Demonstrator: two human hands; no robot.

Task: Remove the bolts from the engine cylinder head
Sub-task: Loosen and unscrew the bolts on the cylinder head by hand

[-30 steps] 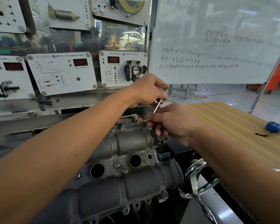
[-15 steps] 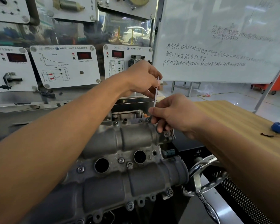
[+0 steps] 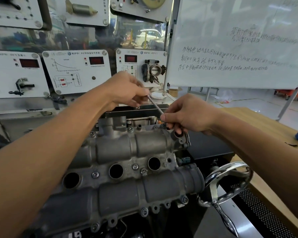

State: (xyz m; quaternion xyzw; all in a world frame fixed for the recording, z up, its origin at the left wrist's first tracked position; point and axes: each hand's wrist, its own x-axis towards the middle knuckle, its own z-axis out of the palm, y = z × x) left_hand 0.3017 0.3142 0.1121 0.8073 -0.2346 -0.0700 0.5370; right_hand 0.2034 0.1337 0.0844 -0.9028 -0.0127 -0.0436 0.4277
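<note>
Head (image 3: 127, 152) sits just off the left edge of the wood table (image 3: 265, 127), plug holes up; what carries it is hidden under the casting. Step in hand, as I read it: backing out the corner bolt (image 3: 164, 125) at the head's far right corner. A thin steel key (image 3: 155, 105) runs up-left from that bolt. Right hand (image 3: 189, 115) pinches the key's lower end just above the bolt, fingers (image 3: 163, 117) curled tight on the shank. Left hand (image 3: 127, 89) grips the upper end, its fingers closed round it. Can't tell if the tip is seated, the right hand hides it. Other bolts look untouched: far-edge bolt (image 3: 131, 129), centre bolts (image 3: 135, 166) between the plug holes, near-edge bolts (image 3: 144, 211) in a row. So it looks early in the job. Next move probably wants the key square in the socket, left hand turning, right hand steadying, then the bolt lifted clear. Writing: VW roundel on the panels (image 3: 76, 71) behind, with printed Chinese beside it too small to read. Whiteboard (image 3: 239, 48) carries handwritten Chinese lines, too faint for me. Chrome handwheel (image 3: 227, 182) sits at the head's near right.
</note>
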